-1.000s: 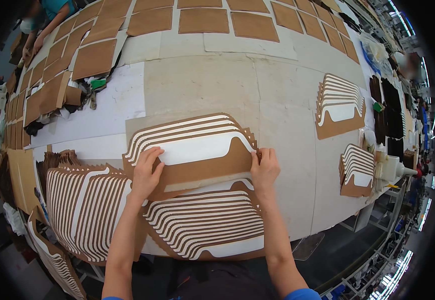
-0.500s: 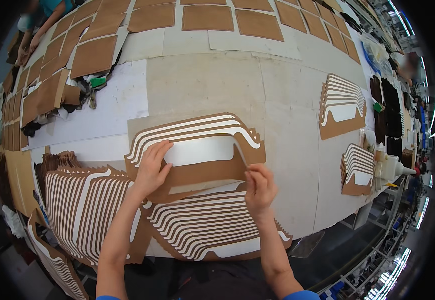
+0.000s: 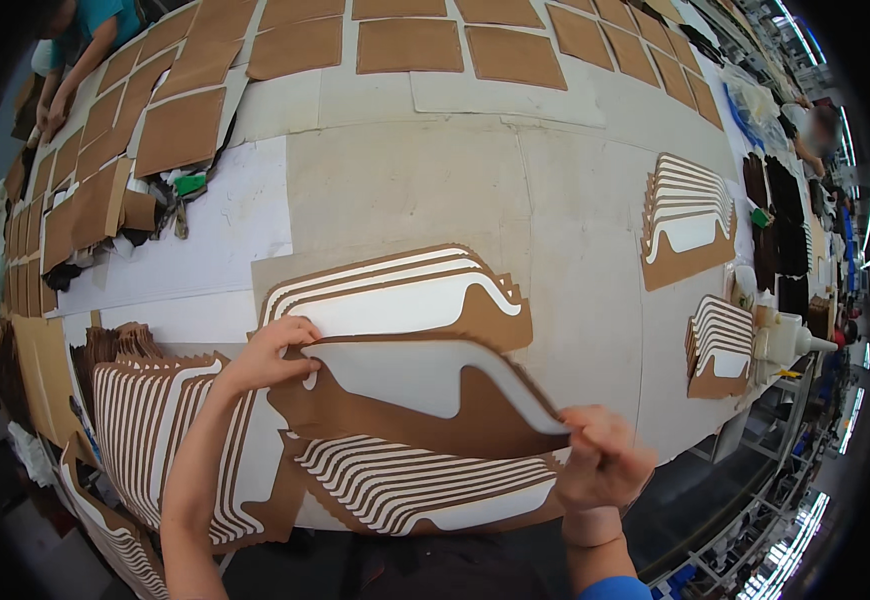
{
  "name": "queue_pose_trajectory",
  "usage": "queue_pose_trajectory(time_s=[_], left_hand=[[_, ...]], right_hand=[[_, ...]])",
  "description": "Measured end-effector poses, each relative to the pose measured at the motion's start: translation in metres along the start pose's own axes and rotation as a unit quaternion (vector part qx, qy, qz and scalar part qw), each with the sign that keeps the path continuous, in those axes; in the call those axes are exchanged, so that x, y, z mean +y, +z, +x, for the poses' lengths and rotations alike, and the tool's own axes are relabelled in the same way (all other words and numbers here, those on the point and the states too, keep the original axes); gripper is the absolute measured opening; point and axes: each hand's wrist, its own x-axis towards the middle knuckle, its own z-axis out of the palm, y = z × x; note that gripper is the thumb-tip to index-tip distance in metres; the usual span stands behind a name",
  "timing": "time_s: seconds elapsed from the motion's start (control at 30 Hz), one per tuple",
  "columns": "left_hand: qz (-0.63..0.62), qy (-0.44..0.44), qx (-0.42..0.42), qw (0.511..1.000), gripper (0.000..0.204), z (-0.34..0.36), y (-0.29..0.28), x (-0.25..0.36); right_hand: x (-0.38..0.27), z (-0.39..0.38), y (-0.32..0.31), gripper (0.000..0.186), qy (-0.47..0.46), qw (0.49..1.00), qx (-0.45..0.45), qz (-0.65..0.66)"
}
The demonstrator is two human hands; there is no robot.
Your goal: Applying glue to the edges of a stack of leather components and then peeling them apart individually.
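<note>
My left hand point(image 3: 273, 352) and my right hand point(image 3: 603, 458) hold one brown cut-out sheet point(image 3: 405, 425) by its two ends, lifted and tilted above the table. Its large shaped opening shows white behind it. Just beyond it lies a fanned stack of matching brown sheets point(image 3: 405, 295) on the white table point(image 3: 405, 190). Under the lifted sheet, near the front edge, a second fanned stack point(image 3: 405, 485) spreads out. A third fanned stack point(image 3: 150, 430) lies to the left of my left forearm.
Two smaller stacks of cut-out sheets point(image 3: 683, 215) point(image 3: 720, 345) sit at the right. Plain brown sheets point(image 3: 405, 45) line the far side and the left edge. Another person's arms point(image 3: 75, 70) reach in at the far left. A white container point(image 3: 785, 338) stands at the right edge.
Both hands were pressing on the stack's top sheet. Now they have peeled that sheet off and raised it toward me, my right hand moving down and right to the table's front edge.
</note>
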Motion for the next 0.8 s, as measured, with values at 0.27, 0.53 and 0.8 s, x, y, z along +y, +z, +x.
queue_pose_trajectory(time_s=[0.27,0.53,0.8], left_hand=[[-0.250,-0.123,0.187,0.942,0.013,0.064,-0.083,-0.002],[-0.212,-0.088,0.313,0.921,0.017,0.174,-0.077,-0.045],[-0.187,-0.095,0.334,0.919,0.017,0.196,-0.074,-0.054]], right_hand=[[0.184,0.092,0.024,0.014,0.279,0.937,0.175,0.116],[0.340,0.169,0.051,0.019,0.283,0.950,0.128,0.037],[0.376,0.174,0.059,0.021,0.260,0.955,0.129,-0.055]])
